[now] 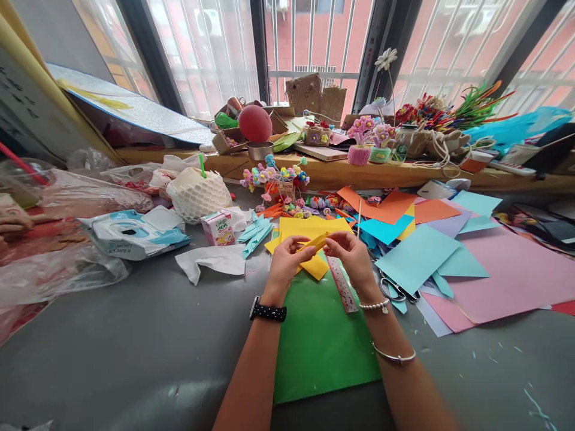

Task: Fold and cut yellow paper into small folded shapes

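Between them, my left hand (290,260) and my right hand (351,254) hold a small folded strip of yellow paper (318,241). The fingers of both are pinched on it, left hand at one end and right hand at the other. Beneath lie yellow paper sheets (294,227) and a large green sheet (323,347). A white ruler with a red pattern (342,286) rests on the green sheet, close to my right wrist. Scissors (390,288) lie just right of that wrist, partly covered by light blue paper (417,257).
Pink paper (516,269) and orange paper (381,206) spread over the right side. At left are a wet wipe pack (135,233), a small box (218,228), a crumpled tissue (213,261) and a netted coconut (197,194). Behind, a wooden ledge (323,167) bears craft flowers (362,129) and a red ball (255,124).
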`<state>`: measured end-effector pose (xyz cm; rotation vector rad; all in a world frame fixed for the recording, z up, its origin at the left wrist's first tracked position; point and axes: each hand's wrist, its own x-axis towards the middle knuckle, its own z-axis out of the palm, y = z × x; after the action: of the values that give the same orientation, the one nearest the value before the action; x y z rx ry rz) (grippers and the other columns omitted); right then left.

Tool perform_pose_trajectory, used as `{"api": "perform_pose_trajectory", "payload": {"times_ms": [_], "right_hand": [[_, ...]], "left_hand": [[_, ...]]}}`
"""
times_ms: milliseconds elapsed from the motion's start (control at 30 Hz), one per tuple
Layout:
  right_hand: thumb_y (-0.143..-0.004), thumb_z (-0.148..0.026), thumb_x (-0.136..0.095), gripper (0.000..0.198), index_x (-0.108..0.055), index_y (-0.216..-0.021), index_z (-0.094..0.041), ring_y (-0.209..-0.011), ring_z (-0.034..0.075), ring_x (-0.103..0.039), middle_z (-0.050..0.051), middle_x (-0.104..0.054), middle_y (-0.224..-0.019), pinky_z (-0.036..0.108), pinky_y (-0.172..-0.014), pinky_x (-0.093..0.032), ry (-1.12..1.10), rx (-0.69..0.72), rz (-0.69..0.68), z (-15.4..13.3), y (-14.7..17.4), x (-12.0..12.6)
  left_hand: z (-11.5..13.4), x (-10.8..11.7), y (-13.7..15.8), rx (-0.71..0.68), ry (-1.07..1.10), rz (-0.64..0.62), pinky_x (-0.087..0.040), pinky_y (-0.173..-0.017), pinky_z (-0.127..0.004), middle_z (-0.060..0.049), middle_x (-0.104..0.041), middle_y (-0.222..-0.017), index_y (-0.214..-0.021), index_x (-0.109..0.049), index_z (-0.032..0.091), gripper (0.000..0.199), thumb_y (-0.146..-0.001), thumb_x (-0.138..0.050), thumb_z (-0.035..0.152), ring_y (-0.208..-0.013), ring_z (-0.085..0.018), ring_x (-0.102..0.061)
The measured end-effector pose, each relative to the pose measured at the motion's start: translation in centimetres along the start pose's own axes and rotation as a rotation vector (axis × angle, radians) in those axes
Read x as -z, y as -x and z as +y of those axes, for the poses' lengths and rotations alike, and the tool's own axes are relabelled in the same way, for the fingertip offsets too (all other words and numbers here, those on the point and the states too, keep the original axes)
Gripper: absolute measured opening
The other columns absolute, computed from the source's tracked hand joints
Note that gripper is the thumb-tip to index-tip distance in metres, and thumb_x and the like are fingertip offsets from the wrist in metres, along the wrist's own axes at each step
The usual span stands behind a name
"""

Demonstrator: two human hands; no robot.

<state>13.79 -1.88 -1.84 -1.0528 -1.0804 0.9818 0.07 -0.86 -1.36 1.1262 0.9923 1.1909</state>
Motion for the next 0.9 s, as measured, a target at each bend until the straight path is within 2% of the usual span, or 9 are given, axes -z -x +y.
{"api": "perform_pose_trajectory", "payload": {"times_ms": [100,300,533,900], "right_hand": [[-0.056,-0.033,-0.068,0.043,-0.049,-0.092,-0.018,-0.06,0.013,-0.06,-0.001,-0.058,-0.077,0.028,-0.057,-0.05,-0.103,-0.046,0.058,0.0,0.3,-0.8],[-0.06,-0.036,-0.063,0.023,-0.06,-0.068,-0.014,-0.061,0.011,-0.055,0.001,-0.06,-0.068,0.021,-0.053,-0.043,-0.063,-0.127,-0.009,0.2,0.7,-1.5],[-0.059,-0.034,-0.063,0.019,-0.063,-0.063,-0.016,-0.056,0.01,-0.052,-0.001,-0.059,-0.061,0.022,-0.053,-0.04,-0.092,-0.113,0.063,0.3,0.5,-1.5],[-0.066,-0.038,-0.056,0.023,-0.059,-0.06,-0.017,-0.049,0.01,-0.048,-0.001,-0.054,-0.053,0.023,-0.049,-0.037,-0.111,-0.084,0.058,0.5,0.4,-1.2]], "left_hand": [[0.0,-0.2,0.0,-0.042,0.039,0.041,-0.045,-0.063,-0.023,0.0,-0.059,-0.066,-0.084,-0.053,0.014,0.034,-0.055,-0.069,0.024,-0.063,-0.01,-0.058],[-0.1,-0.6,0.0,-0.077,0.029,0.007,-0.043,-0.061,-0.022,0.001,-0.058,-0.065,-0.083,-0.052,0.014,0.035,-0.054,-0.069,0.026,-0.063,-0.01,-0.057],[-0.2,-0.8,0.1,-0.071,0.033,0.022,-0.045,-0.061,-0.023,0.002,-0.056,-0.062,-0.08,-0.051,0.014,0.036,-0.053,-0.069,0.028,-0.06,-0.01,-0.057],[-0.2,-0.9,0.0,-0.061,0.045,0.008,-0.046,-0.058,-0.023,0.002,-0.056,-0.06,-0.076,-0.047,0.015,0.035,-0.053,-0.07,0.029,-0.056,-0.01,-0.057]]}}
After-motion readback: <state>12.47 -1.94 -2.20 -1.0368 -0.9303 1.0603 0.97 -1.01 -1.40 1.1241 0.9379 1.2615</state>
